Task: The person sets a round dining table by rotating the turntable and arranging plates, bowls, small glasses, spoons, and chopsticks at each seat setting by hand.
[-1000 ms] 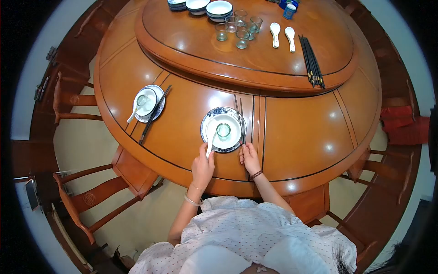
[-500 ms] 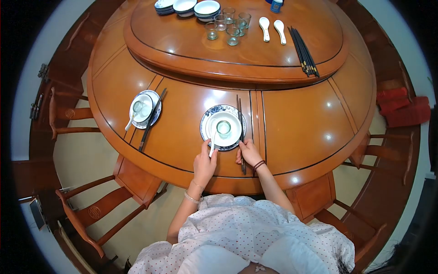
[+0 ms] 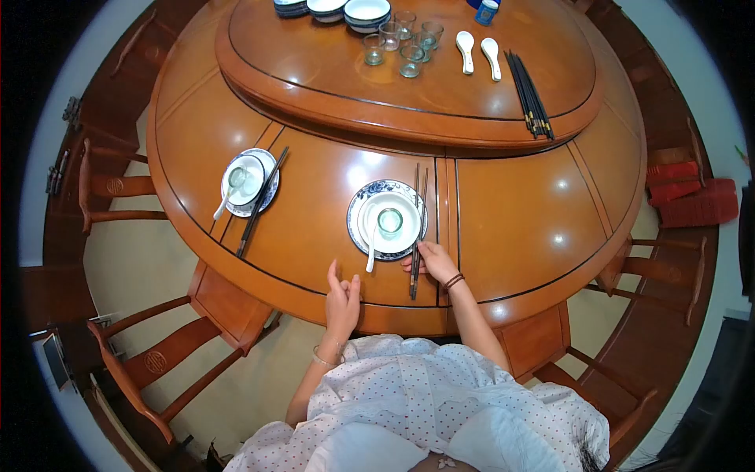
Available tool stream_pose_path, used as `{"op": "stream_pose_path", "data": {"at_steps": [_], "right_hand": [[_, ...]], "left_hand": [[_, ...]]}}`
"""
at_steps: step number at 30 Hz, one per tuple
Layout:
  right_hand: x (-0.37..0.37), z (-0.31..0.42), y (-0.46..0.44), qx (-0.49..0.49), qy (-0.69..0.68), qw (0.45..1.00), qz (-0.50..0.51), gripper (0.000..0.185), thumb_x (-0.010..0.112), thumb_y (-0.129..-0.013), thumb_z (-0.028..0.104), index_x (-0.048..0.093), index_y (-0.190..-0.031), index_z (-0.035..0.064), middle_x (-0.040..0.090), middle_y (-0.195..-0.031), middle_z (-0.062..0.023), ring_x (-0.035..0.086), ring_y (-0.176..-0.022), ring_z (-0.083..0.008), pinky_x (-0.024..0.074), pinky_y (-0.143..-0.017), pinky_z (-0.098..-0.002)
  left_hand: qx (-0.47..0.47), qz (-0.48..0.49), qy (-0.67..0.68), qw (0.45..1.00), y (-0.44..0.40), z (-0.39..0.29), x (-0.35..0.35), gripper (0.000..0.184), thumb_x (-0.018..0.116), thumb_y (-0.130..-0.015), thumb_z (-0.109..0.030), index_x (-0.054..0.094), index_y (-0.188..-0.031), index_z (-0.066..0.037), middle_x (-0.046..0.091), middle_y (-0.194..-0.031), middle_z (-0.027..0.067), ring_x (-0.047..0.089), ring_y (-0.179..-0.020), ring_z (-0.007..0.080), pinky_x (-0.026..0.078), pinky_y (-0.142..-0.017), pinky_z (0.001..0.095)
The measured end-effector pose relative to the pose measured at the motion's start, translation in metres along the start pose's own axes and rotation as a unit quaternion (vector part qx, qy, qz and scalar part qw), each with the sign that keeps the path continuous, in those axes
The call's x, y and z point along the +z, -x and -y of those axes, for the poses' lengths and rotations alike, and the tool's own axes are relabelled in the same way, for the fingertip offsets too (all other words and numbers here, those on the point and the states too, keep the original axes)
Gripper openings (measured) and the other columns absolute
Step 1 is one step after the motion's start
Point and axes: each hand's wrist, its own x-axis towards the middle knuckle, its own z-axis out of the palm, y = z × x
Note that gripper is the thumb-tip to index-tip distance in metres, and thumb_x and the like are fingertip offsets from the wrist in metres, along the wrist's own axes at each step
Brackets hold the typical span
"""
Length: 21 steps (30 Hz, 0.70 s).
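My left hand [image 3: 343, 305] is off the dishes, near the table's front edge, its thumb and fingers apart and empty. My right hand [image 3: 435, 260] holds a pair of dark chopsticks [image 3: 414, 274], which lean along the right rim of a blue-patterned plate [image 3: 355, 233]. On that plate sits a white bowl [image 3: 406, 237] with a small clear glass [image 3: 389, 223] in it. A white spoon [image 3: 370, 259] rests at the bowl's lower left, its handle pointing toward me.
Another setting, a plate [image 3: 268, 197] with bowl, glass, spoon and chopsticks, lies at left. The raised turntable [image 3: 330, 86] bears stacked bowls [image 3: 367, 13], several glasses [image 3: 410, 61], two white spoons [image 3: 465, 55] and a chopstick bundle [image 3: 531, 98]. Wooden chairs [image 3: 177, 350] surround the table.
My left hand has let go of the spoon and drawn back toward me, its fingers spreading. The chopsticks in my right hand have shifted toward me since the earliest frame.
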Motion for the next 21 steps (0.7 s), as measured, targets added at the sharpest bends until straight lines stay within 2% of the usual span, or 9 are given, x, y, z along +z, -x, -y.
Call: {"op": "stream_pose_path", "data": {"at_steps": [4, 9, 21], "right_hand": [[-0.002, 0.008, -0.001, 0.025, 0.031, 0.999, 0.016, 0.028, 0.034, -0.095, 0.026, 0.040, -0.100, -0.0012, 0.063, -0.080, -0.0151, 0.064, -0.067, -0.0206, 0.0521, -0.057, -0.0293], [0.002, 0.014, -0.001, 0.007, 0.002, 1.000, -0.025, 0.026, 0.040, -0.093, 0.020, 0.030, -0.108, 0.0024, 0.063, -0.081, -0.0173, 0.065, -0.067, -0.0218, 0.0519, -0.054, -0.0278], [-0.007, 0.018, -0.003, 0.015, 0.001, 1.000, 0.005, 0.028, 0.042, -0.092, 0.020, 0.029, -0.110, 0.0026, 0.063, -0.082, -0.0176, 0.065, -0.068, -0.0218, 0.0515, -0.053, -0.0264]], "left_hand": [[-0.025, -0.011, -0.006, 1.000, 0.006, 0.010, -0.008, 0.051, 0.044, -0.091, -0.024, 0.024, -0.128, 0.003, 0.051, -0.054, 0.0059, 0.050, -0.048, 0.0169, 0.038, -0.048, 0.0297], [-0.020, -0.011, -0.016, 1.000, 0.000, 0.007, -0.013, 0.048, 0.043, -0.091, -0.023, 0.026, -0.127, 0.003, 0.051, -0.054, 0.0059, 0.051, -0.049, 0.0177, 0.038, -0.048, 0.0299], [-0.027, 0.015, -0.032, 0.999, -0.005, 0.007, -0.013, 0.044, 0.043, -0.091, -0.025, 0.031, -0.125, 0.000, 0.053, -0.055, 0.0063, 0.053, -0.051, 0.0193, 0.040, -0.050, 0.0307]]}}
